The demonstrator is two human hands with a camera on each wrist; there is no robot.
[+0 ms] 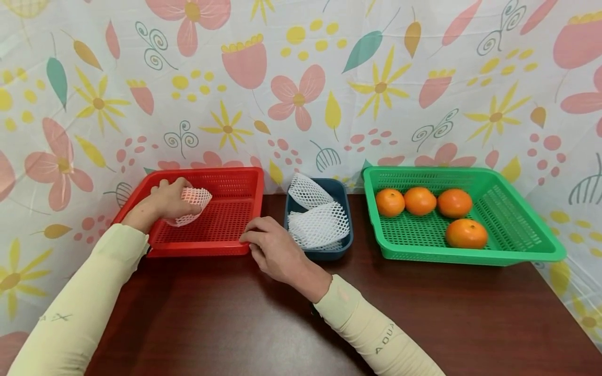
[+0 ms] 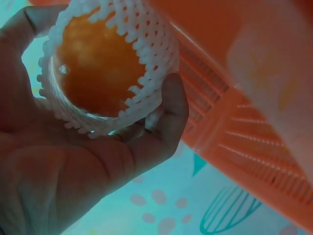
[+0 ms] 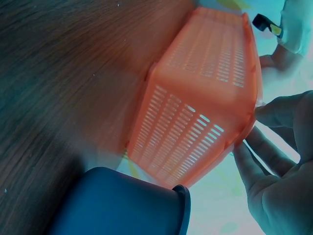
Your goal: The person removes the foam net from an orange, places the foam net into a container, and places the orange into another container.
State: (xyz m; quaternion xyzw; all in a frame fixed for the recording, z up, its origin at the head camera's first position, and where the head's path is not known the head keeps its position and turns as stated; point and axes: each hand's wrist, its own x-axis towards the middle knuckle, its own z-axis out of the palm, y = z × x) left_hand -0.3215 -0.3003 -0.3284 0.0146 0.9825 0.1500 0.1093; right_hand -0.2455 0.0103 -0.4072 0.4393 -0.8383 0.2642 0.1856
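My left hand (image 1: 169, 201) is inside the left part of the red plastic basket (image 1: 207, 247). It grips an orange (image 2: 100, 66) wrapped in a white foam net sleeve (image 2: 154, 44); the left wrist view shows the fruit through the sleeve's open end, with thumb and fingers around it. At the basket's front right corner, my right hand (image 1: 279, 253) pinches the rim between thumb and fingers, as the right wrist view shows. Beside that hand is a small dark blue bin (image 1: 349, 209) with several white foam net sleeves (image 1: 320, 225) piled in it.
On the right stands a green basket (image 1: 470, 255) with several bare oranges (image 1: 465, 233) in it. All three containers line the back of a dark wooden table (image 1: 263, 324). A flower-printed cloth (image 1: 301, 62) hangs right behind them.
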